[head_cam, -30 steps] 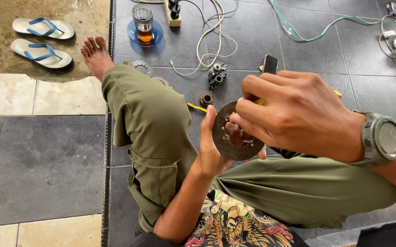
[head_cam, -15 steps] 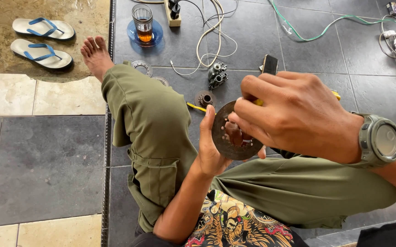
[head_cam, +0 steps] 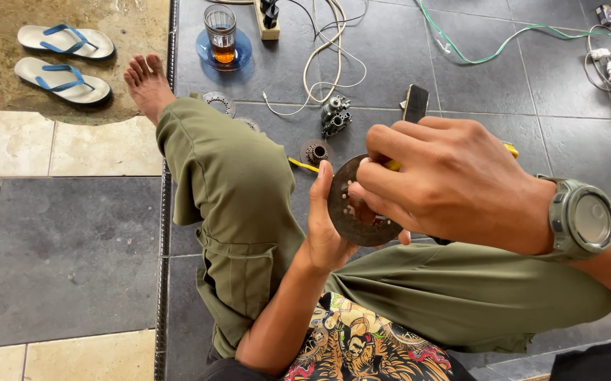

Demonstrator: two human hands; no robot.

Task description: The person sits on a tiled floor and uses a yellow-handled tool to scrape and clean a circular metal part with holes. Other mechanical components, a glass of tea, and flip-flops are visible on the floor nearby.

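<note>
Head cam, left hand (head_cam: 326, 229) cupping metal disc (head_cam: 351, 212), right hand (head_cam: 453, 183) fingers pinching, maybe gripping it

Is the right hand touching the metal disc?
Touching. The head view shows the right hand with fingertips pressed on the face of the round metal disc, which the left hand holds from behind.

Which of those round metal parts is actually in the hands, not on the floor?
The dark perforated disc, cupped in the left hand, right hand over it. The smaller round parts lie on the floor.
</note>
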